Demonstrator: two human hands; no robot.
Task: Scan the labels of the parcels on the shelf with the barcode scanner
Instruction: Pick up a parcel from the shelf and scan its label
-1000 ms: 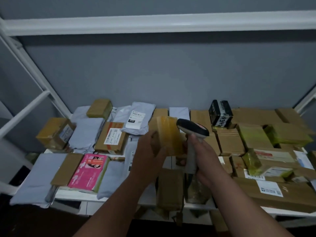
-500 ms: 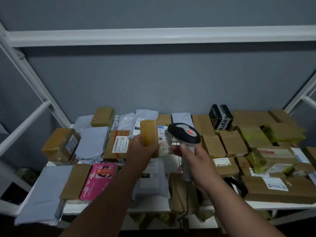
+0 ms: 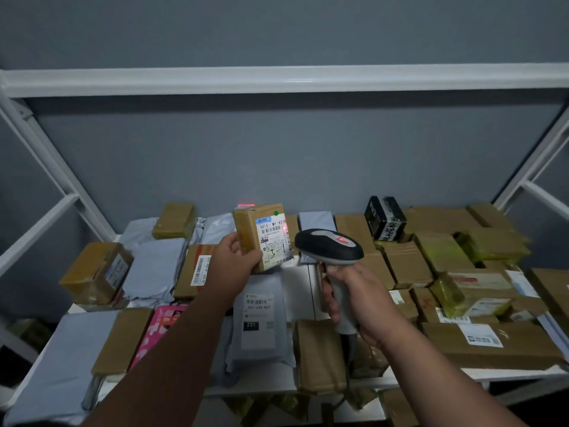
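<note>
My left hand (image 3: 235, 257) grips a small brown taped box (image 3: 246, 232) and holds it upright above the shelf, its white barcode label (image 3: 275, 241) turned toward me. My right hand (image 3: 354, 294) grips the handle of the grey barcode scanner (image 3: 328, 248), whose dark head sits just right of the box and points at the label. A red scan line (image 3: 245, 205) glows on the wall just above the box's top edge. Below the hands lies a grey mailer bag (image 3: 257, 322) with a label marked 231.
The white shelf (image 3: 308, 385) is crowded with parcels: brown boxes at right (image 3: 406, 266), a black box (image 3: 385, 217) at the back, grey bags and a taped box (image 3: 97, 272) at left, a pink packet (image 3: 160, 328). White frame bars (image 3: 277, 80) run above and at both sides.
My left hand has turned the small box so its label faces me and lifted it slightly. The scanner has shifted right and now aims at the label; the red line appeared.
</note>
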